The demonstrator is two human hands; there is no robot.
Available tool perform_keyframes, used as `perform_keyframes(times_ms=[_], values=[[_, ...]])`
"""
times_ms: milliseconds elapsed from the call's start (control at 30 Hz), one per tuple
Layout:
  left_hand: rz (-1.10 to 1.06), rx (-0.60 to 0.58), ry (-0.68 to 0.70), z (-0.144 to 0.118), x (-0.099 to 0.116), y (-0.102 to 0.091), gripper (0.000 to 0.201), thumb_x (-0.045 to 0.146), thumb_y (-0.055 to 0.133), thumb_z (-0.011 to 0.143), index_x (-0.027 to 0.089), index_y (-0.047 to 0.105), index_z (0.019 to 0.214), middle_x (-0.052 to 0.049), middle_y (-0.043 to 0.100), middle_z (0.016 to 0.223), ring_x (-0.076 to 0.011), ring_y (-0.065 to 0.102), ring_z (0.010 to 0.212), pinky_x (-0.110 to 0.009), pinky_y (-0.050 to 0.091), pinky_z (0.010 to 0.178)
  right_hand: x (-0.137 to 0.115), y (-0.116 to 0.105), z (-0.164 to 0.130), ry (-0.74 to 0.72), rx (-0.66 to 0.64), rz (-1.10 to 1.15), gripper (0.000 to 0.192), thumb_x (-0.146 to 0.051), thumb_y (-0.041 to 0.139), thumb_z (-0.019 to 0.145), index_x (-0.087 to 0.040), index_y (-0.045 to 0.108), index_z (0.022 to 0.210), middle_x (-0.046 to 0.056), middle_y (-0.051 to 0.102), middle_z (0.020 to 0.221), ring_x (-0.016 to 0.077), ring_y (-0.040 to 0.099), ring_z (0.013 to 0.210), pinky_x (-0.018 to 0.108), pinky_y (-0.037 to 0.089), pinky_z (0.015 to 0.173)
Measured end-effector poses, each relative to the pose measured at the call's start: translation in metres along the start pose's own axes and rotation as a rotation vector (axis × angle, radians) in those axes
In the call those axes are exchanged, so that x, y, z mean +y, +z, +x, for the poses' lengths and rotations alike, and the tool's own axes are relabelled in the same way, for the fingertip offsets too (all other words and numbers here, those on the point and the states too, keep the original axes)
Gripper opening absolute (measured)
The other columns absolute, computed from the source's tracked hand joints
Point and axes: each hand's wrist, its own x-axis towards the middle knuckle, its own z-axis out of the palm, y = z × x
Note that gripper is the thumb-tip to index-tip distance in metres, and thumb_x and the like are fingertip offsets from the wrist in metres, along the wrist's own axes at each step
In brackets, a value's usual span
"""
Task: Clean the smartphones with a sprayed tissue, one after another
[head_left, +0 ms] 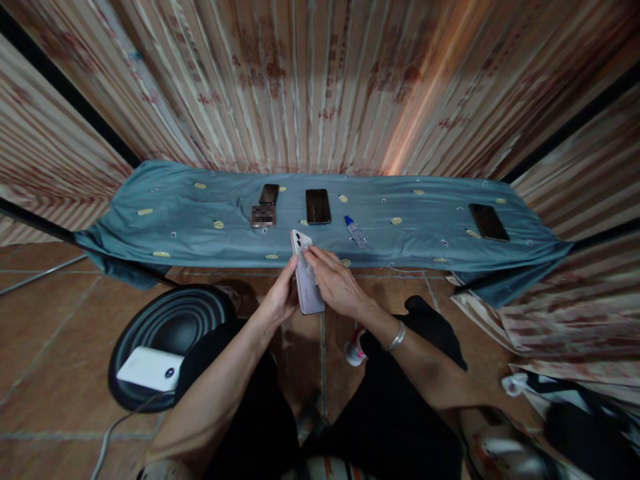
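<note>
Head view: on the floor at far left a white power bank [150,369] lies on a black round stool [165,333]. The left hand [281,298] curls its fingers around the left edge of a pale phone [306,280], held back-side up above the floor just before the blue cloth [200,227]. The right hand [336,283] presses a small white cloth [306,265] on the phone's back with bent fingers. Beyond lie three dark phones and a small bottle [355,231].

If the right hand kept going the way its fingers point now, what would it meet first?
The right hand points up-left across the pale phone it touches; beyond that, probably the blue cloth near the blurred card. Depth is unclear.
</note>
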Motion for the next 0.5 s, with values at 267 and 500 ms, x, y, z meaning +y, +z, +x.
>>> perform_keyframes(times_ms=[267, 500], values=[[0.118, -0.036, -0.115, -0.006, -0.009, 0.002, 0.035, 0.041, 0.048, 0.097, 0.020, 0.067, 0.117, -0.007, 0.077, 0.097, -0.0228, 0.073, 0.090, -0.041, 0.055, 0.092, 0.018, -0.001, 0.005, 0.095, 0.058, 0.011, 0.052, -0.023, 0.029, 0.100, -0.014, 0.044, 0.149, 0.014, 0.048, 0.152, 0.0259, 0.040, 0.145, 0.052, 0.036, 0.120], [0.164, -0.054, -0.178, -0.007, -0.015, -0.002, 0.033, 0.046, 0.052, 0.094, 0.019, 0.068, 0.104, -0.005, 0.073, 0.082, -0.0175, 0.067, 0.069, -0.035, 0.057, 0.074, 0.018, -0.007, 0.004, 0.093, 0.089, 0.087, 0.051, -0.024, 0.030, 0.101, -0.016, 0.044, 0.149, 0.012, 0.050, 0.151, 0.0214, 0.041, 0.145, 0.047, 0.034, 0.122]])
